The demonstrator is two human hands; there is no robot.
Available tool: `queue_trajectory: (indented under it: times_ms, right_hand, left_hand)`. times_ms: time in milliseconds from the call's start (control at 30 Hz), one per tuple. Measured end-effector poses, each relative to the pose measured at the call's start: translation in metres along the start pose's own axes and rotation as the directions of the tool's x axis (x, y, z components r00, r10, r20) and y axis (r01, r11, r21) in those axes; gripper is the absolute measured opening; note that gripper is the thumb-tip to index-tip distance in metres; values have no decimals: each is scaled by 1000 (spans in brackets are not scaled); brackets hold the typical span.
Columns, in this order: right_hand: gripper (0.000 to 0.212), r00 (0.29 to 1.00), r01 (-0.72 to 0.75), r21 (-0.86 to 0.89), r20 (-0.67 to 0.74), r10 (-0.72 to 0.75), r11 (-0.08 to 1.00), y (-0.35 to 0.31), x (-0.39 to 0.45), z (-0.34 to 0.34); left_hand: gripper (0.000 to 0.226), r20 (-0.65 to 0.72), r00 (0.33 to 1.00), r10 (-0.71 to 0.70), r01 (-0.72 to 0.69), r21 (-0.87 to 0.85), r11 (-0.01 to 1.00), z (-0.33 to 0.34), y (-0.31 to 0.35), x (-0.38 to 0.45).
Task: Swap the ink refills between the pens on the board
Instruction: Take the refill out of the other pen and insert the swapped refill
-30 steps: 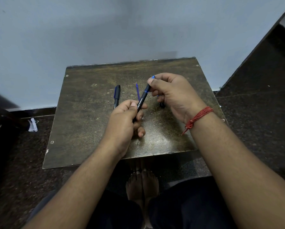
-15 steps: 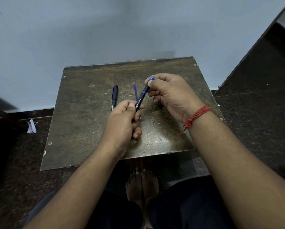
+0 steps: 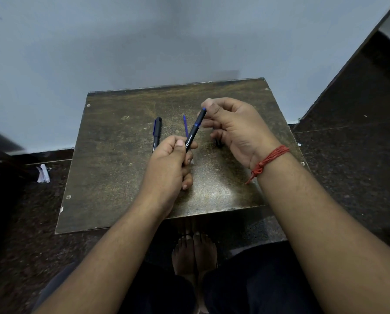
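A black pen [image 3: 195, 130] with a blue band near its tip slants up over the middle of the worn brown board [image 3: 112, 177]. My left hand [image 3: 169, 168] grips its lower barrel. My right hand [image 3: 232, 128] pinches its upper tip end with thumb and forefinger. A loose blue refill [image 3: 185, 125] lies on the board just left of the held pen. A second black pen [image 3: 156, 133] with a blue clip lies further left, its lower end hidden by my left hand. A dark pen part [image 3: 218, 142] shows under my right hand.
The board rests over a dark speckled floor [image 3: 348, 166], against a pale wall [image 3: 121, 41]. A crumpled white scrap [image 3: 43, 173] lies on the floor at the left. My bare feet [image 3: 194, 252] show below the board's near edge.
Both hands stay on the pen. My right hand's fingers have shifted at the tip end, and the pen stands slightly steeper.
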State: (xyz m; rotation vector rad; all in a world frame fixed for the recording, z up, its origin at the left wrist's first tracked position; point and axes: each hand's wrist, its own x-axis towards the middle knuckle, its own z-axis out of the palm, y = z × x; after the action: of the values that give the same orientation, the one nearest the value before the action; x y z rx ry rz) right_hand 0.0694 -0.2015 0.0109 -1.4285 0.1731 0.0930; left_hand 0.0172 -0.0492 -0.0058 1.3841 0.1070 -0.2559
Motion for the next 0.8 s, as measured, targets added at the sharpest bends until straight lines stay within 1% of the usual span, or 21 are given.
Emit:
queue_trajectory:
  times_ms: [67,167,267,333,433,500,600,667,800]
  right_hand:
    - [8,999,-3,62,38,1,998,-1,0,1]
    - [2,999,4,61,33,-6,998,0,-1,6]
    - [18,1000,2,32,-22,-2,999,3,-1,10]
    - [23,999,5,10,-33,-4,1000,5,-1,12]
    - [21,1000,-6,56,-24,7,998,2,-1,10]
    - [14,1000,-21,95,3,20,995,0,-2,8]
    - [9,999,-25,100,30,22,995,1,-2,7]
    - [5,1000,-22,95,10,21,995,1,-2,9]
    - [15,999,-10,74,-34,12,997,4,-2,13]
  left_hand:
    - [29,1,1000,-2,2,-4,1000,0,0,0]
    - [28,3,1000,-10,10,-5,1000,0,0,0]
    - [28,11,1000,-16,16,-1,1000,0,0,0]
    - [28,15,1000,-21,21,-6,1000,0,-1,1]
    - [28,18,999,-34,34,-19,999,0,-1,1]
    - [28,16,999,-35,36,-30,999,-1,0,1]
    - [27,10,999,-40,41,-37,998,-1,-1,1]
    - [27,12,999,-42,42,-37,998,-1,-1,1]
    - [28,15,999,-44,45,-39,998,-1,-1,1]
